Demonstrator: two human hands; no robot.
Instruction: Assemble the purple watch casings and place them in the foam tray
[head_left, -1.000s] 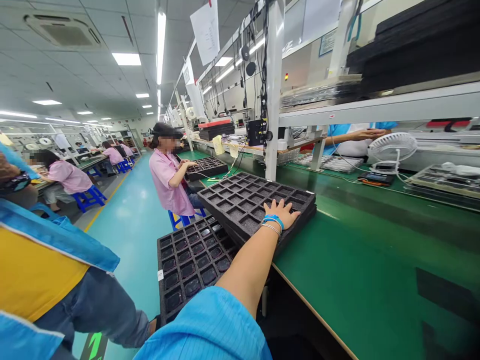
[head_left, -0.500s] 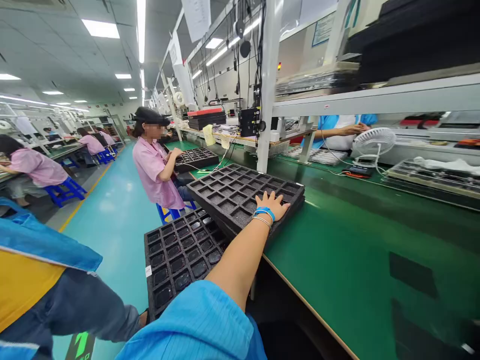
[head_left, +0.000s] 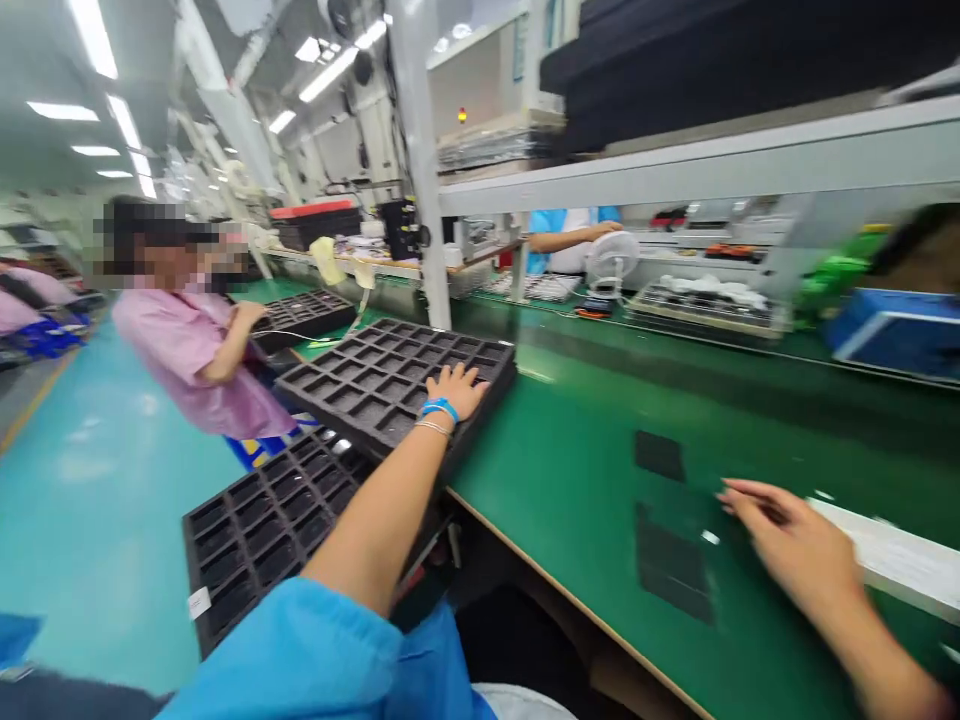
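My left hand lies with fingers spread on the near right edge of a black foam tray. That tray has many square pockets and rests on other black foam at the edge of the green bench. My right hand hovers over the bench at the right, its thumb and fingertips drawn together; anything between them is too small to make out. Just left of it is a small white piece. Two dark rectangles show on the green surface nearby. A second foam tray sits lower, at the left, with dark pieces in its pockets.
A white box-like strip is beside my right hand. A metal post and shelf stand behind the bench. A white fan and blue box are farther back. At left sits a co-worker in pink.
The view has turned right, so the trays appear farther left. My right hand has come into view over the bench. My left hand stays on the upper tray.
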